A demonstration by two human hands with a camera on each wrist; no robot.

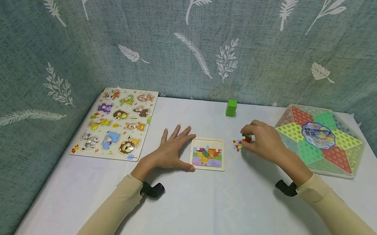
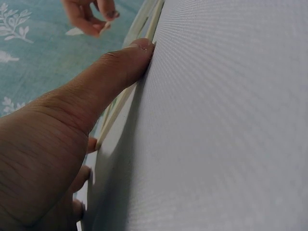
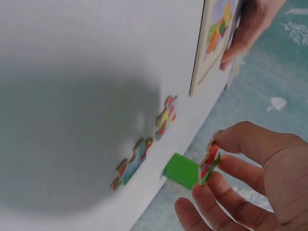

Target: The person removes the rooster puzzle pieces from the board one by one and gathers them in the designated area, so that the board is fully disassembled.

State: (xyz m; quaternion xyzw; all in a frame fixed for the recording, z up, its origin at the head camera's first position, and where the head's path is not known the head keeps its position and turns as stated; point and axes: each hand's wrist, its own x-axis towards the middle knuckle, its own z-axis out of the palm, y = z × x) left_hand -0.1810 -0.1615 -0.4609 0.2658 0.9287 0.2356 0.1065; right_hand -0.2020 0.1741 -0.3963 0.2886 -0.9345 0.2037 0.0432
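My left hand (image 1: 170, 152) rests at the left side of a small wooden-framed puzzle (image 1: 221, 169), fingers spread. Its thumb (image 2: 139, 50) touches the near edge, and the index fingertip lies at the far left corner. Inside the frame is a partly assembled colourful picture. My right hand (image 1: 266, 142) pinches a small red and green puzzle piece (image 3: 210, 161) between thumb and fingers, above the table. Under it, in the right wrist view, lie two loose pieces, one red and yellow (image 3: 167, 118) and one mostly blue (image 3: 132, 165).
A green block (image 1: 231, 108) stands behind the loose pieces. An animal puzzle board (image 1: 79, 136) lies at the left. A hexagonal game board (image 1: 319, 136) in clear wrapping lies at the right. Leaf-patterned cloth (image 1: 196, 48) hangs behind the white table (image 1: 204, 220).
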